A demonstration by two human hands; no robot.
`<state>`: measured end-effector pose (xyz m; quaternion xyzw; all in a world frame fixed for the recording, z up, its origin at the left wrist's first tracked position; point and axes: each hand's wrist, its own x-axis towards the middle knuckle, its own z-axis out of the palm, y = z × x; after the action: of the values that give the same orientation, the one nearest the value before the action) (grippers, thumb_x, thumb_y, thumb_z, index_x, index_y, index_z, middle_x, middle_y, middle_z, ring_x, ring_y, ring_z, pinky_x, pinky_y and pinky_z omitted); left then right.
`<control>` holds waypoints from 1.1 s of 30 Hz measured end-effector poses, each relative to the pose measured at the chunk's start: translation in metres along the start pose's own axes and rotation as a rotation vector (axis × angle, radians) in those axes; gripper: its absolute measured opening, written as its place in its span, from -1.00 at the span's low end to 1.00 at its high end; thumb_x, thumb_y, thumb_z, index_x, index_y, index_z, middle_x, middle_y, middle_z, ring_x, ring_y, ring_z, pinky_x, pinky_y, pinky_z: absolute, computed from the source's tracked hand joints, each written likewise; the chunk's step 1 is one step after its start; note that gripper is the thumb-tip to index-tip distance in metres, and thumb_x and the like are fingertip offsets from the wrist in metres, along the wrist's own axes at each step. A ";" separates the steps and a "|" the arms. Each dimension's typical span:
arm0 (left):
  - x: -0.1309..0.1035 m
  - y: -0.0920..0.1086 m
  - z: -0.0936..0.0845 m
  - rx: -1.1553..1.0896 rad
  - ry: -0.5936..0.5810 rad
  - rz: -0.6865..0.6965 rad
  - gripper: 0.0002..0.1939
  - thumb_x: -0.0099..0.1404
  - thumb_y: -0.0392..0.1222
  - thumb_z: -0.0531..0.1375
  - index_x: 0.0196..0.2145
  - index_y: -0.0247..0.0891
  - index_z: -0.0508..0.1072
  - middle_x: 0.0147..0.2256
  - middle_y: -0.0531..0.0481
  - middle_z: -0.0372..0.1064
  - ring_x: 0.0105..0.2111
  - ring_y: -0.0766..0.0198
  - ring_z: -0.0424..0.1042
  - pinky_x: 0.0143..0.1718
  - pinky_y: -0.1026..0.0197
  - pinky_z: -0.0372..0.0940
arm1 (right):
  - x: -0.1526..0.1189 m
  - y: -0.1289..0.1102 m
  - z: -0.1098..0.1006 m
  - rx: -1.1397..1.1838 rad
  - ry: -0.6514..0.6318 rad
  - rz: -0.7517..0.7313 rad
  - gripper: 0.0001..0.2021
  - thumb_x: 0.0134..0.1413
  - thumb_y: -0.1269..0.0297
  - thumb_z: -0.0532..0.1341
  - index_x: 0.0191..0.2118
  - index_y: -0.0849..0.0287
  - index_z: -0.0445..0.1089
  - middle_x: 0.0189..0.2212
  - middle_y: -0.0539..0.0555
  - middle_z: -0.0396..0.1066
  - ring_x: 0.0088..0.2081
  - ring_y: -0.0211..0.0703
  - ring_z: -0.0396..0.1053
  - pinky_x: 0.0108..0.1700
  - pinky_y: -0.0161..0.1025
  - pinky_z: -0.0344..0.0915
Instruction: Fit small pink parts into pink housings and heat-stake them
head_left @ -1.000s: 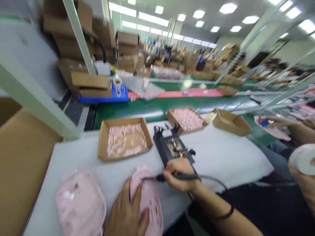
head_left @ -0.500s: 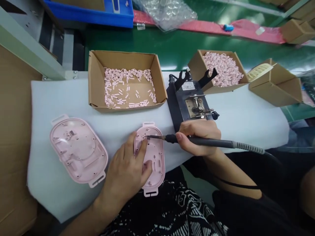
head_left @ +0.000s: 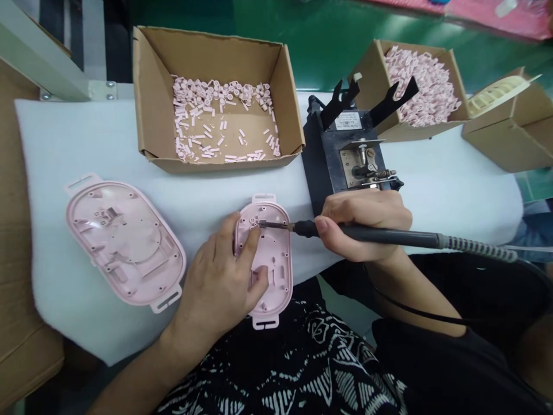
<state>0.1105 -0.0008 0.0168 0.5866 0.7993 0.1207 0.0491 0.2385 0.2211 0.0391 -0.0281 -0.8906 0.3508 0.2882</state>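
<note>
My right hand [head_left: 367, 225] is wrapped around the dark handle of a soldering iron [head_left: 380, 234], held nearly level. Its metal tip reaches left to a cluster of small posts near the top of a pink plastic shell [head_left: 276, 294]. My left hand [head_left: 224, 268] grips this shell on its left side, with the index fingertip close to the iron's tip and the thumb inside the shell. What lies under the tip is too small to make out. A second pink shell [head_left: 142, 248] lies tilted, hollow side up, to the left of my left hand.
A cardboard box [head_left: 211, 167] of small pink parts stands behind the shells. Right of it sits a black soldering stand [head_left: 317, 167] with a forked holder. Farther right are a box [head_left: 384, 109] heaped with pink pieces and another carton [head_left: 496, 144] bearing a cream-coloured tray [head_left: 499, 97].
The view has moved closer and lower, so the boxes and stand look larger and sit higher. Both hands keep their hold, and the iron's tip stays at the same spot on the shell.
</note>
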 end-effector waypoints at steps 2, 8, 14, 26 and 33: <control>0.000 0.000 0.000 0.000 -0.003 0.000 -0.44 0.33 -0.13 0.19 0.25 -0.33 0.29 0.30 -0.40 0.02 0.03 -0.15 0.37 -0.05 -0.13 0.45 | 0.000 0.000 0.000 0.002 0.003 -0.001 -0.77 0.12 0.41 0.35 -0.46 0.09 0.29 -0.62 -0.12 0.19 -0.62 -0.37 0.20 -0.59 -0.30 0.14; 0.001 0.000 0.000 0.000 -0.006 -0.005 -0.44 0.33 -0.13 0.20 0.24 -0.32 0.30 0.29 -0.41 0.04 0.03 -0.16 0.38 -0.07 -0.13 0.44 | -0.001 -0.001 0.001 -0.015 -0.001 0.007 -0.74 0.15 0.37 0.33 -0.48 0.09 0.27 -0.63 -0.11 0.16 -0.62 -0.35 0.19 -0.59 -0.29 0.12; 0.001 0.000 0.000 -0.014 -0.002 0.004 -0.44 0.34 -0.12 0.18 0.24 -0.35 0.31 0.28 -0.43 0.04 0.05 -0.21 0.38 -0.06 -0.15 0.44 | 0.000 -0.001 0.001 -0.013 -0.007 0.005 -0.74 0.15 0.39 0.32 -0.49 0.09 0.26 -0.64 -0.11 0.16 -0.63 -0.35 0.18 -0.59 -0.29 0.11; 0.000 0.001 0.001 -0.007 -0.009 -0.008 -0.47 0.33 -0.13 0.19 0.22 -0.33 0.32 0.29 -0.41 0.05 0.06 -0.17 0.38 -0.05 -0.14 0.45 | 0.000 -0.001 0.001 0.008 -0.004 0.014 -0.74 0.09 0.44 0.35 -0.49 0.11 0.26 -0.62 -0.12 0.13 -0.62 -0.37 0.18 -0.59 -0.31 0.12; 0.000 0.000 0.001 -0.007 -0.007 -0.004 -0.46 0.34 -0.12 0.18 0.23 -0.34 0.34 0.28 -0.42 0.05 0.09 -0.23 0.36 -0.05 -0.15 0.45 | 0.001 -0.002 -0.001 -0.030 -0.001 0.025 -0.75 0.11 0.38 0.36 -0.49 0.11 0.31 -0.64 -0.11 0.21 -0.64 -0.36 0.22 -0.61 -0.31 0.11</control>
<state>0.1111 -0.0008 0.0158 0.5851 0.8000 0.1213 0.0544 0.2386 0.2206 0.0408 -0.0435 -0.8954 0.3411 0.2829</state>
